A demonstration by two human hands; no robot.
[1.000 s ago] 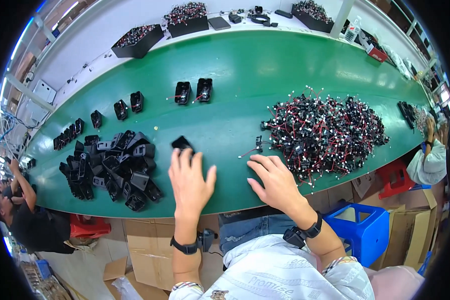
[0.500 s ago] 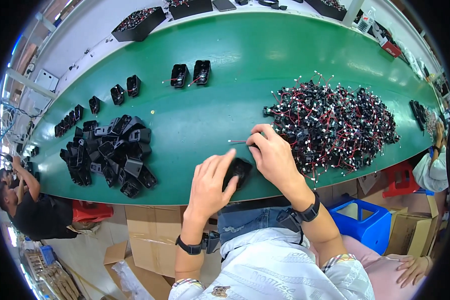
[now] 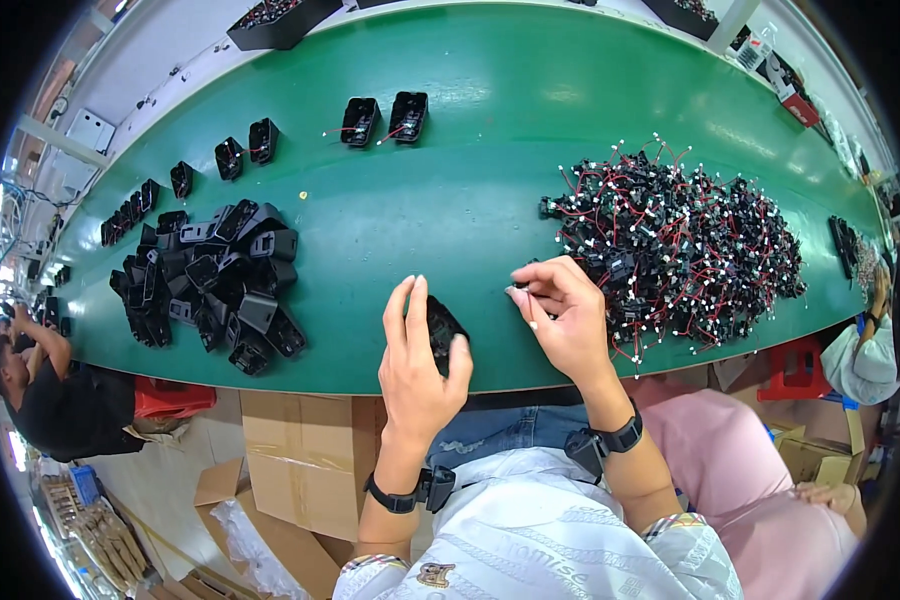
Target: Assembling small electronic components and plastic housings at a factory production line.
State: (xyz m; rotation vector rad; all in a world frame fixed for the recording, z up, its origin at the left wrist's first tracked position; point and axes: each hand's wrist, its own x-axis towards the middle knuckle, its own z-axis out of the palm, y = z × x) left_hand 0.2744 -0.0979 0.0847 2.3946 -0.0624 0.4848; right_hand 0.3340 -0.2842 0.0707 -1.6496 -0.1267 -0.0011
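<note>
A black plastic housing [image 3: 444,325] sits on the green table close to the front edge. My left hand [image 3: 417,365] holds it between long, nearly straight fingers and the thumb, which partly cover it. To the right, my right hand [image 3: 572,325] is closed in a pinch on a small wired part [image 3: 519,289]; a white connector and a bit of red wire show, the remainder being hidden by the fingers. Just beyond that hand lies a big heap of small black parts with red wires and white connectors [image 3: 680,250].
A pile of black housings [image 3: 215,280] occupies the left of the table [image 3: 390,230]. Two housings with red wires [image 3: 385,120] stand farther back, others in a row at left. A person in pink is seated beside me at lower right; cardboard boxes [image 3: 300,450] stand below the table edge.
My right hand has drawn slightly right and nearer, and the small part's wire no longer stretches out leftward. The left hand and the housing have shifted a little left. The view has moved slightly.
</note>
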